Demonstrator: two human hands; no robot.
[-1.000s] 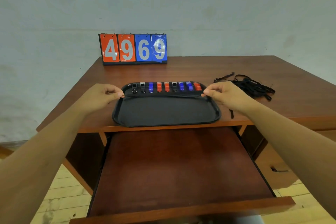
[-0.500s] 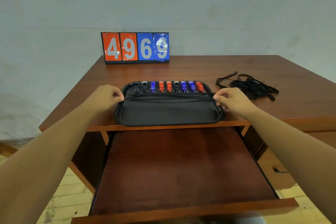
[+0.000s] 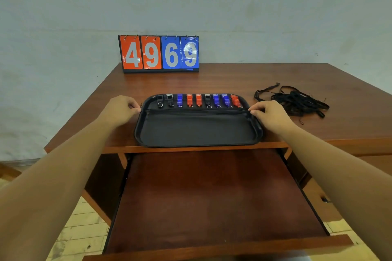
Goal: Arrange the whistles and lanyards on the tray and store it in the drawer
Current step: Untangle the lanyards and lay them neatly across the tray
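A black tray (image 3: 197, 142) sits at the desk's front edge. Several whistles (image 3: 198, 100), black, blue and orange, stand in a row along its far side. A black lanyard (image 3: 195, 110) is stretched straight across the tray just in front of the whistles. My left hand (image 3: 121, 109) pinches its left end at the tray's left rim. My right hand (image 3: 270, 112) pinches its right end at the right rim. A tangled pile of black lanyards (image 3: 294, 100) lies on the desk to the right of the tray.
The wide wooden drawer (image 3: 212, 197) is pulled out below the desk's front edge, its floor bare. A flip scoreboard (image 3: 159, 54) reading 4969 stands at the back of the desk (image 3: 233, 78) against the wall. A smaller drawer handle (image 3: 324, 199) shows at the lower right.
Both hands have lowered the taut lanyard onto the tray in front of the whistles. The right hand moved slightly toward me along the rim.
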